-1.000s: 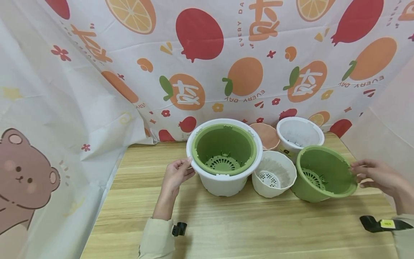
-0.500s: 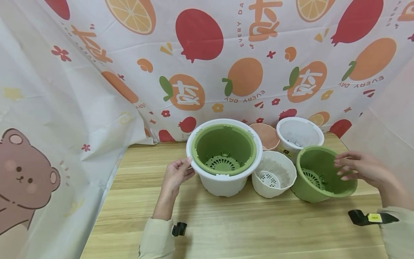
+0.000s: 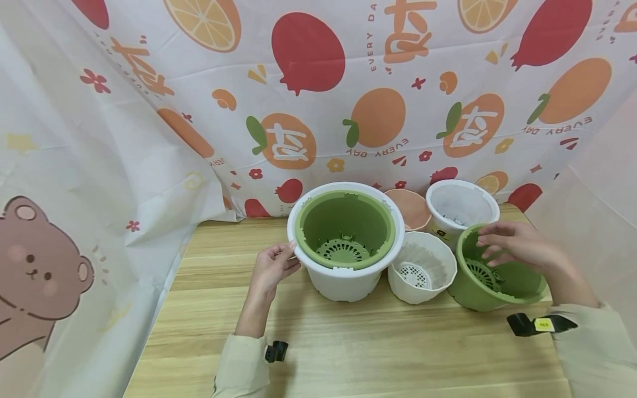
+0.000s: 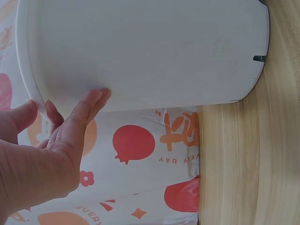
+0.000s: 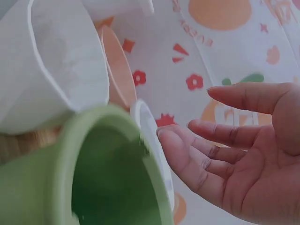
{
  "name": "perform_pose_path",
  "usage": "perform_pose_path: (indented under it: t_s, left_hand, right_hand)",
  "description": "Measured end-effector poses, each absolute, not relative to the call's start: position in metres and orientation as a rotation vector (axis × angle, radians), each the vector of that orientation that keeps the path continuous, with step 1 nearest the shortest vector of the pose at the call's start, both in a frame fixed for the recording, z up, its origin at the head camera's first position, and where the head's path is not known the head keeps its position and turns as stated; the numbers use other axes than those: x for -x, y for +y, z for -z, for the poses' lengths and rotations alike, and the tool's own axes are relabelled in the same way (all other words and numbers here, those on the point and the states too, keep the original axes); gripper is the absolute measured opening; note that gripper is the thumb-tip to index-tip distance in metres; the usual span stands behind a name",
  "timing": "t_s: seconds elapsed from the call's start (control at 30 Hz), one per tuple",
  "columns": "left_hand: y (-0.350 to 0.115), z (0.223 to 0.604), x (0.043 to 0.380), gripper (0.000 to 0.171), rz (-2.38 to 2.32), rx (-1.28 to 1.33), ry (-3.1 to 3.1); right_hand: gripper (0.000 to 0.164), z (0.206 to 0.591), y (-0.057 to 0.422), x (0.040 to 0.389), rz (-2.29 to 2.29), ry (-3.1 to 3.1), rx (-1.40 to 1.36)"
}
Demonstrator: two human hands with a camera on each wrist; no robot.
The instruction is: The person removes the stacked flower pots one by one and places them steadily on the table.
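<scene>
My left hand [image 3: 271,268] pinches the left rim of a large white flowerpot [image 3: 343,284], thumb on top of the rim. In the left wrist view, its other fingers lie along the pot's outer wall. A green flowerpot [image 3: 345,221] sits nested inside the white one, its slotted bottom showing. My right hand [image 3: 520,243] hovers over a second green flowerpot [image 3: 463,282], which leans to the right. In the right wrist view, that hand's fingers are loosely spread and hold nothing, just beyond the green rim.
Between the two green flowerpots stands a cream faceted pot [image 3: 423,249] with a perforated bottom. Behind it are a peach pot [image 3: 408,207] and another white flowerpot [image 3: 460,202], close to the fruit-printed cloth [image 3: 328,127]. The wooden table [image 3: 348,354] extends in front.
My right hand has left the right rim of the second green flowerpot and moved leftward over its opening. My left hand stays on the white flowerpot's rim.
</scene>
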State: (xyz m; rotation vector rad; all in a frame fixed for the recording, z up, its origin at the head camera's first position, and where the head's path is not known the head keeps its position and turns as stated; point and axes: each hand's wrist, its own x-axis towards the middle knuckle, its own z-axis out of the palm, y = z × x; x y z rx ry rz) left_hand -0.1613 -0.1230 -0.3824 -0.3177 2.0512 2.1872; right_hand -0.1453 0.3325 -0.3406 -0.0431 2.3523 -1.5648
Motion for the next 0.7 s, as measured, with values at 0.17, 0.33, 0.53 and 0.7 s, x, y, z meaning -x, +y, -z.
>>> perform_pose_path:
  t_s: [0.17,0.33,0.53,0.7]
  left_hand:
    - [-0.123,0.381,0.16,0.028,-2.184,0.304,2.051]
    - [-0.124,0.381,0.16,0.028,-2.184,0.31,2.055]
    - [-0.124,0.382,0.161,0.025,-2.182,0.316,2.056]
    - [-0.124,0.382,0.161,0.025,-2.186,0.311,2.058]
  right_hand:
    - [0.042,0.333,0.308,0.151,1.548,2.333,0.075]
    - [0.036,0.329,0.287,0.155,1.558,2.306,0.146]
    - [0.036,0.329,0.268,0.158,1.514,2.305,0.19]
    - [0.034,0.33,0.252,0.16,1.451,2.337,0.238]
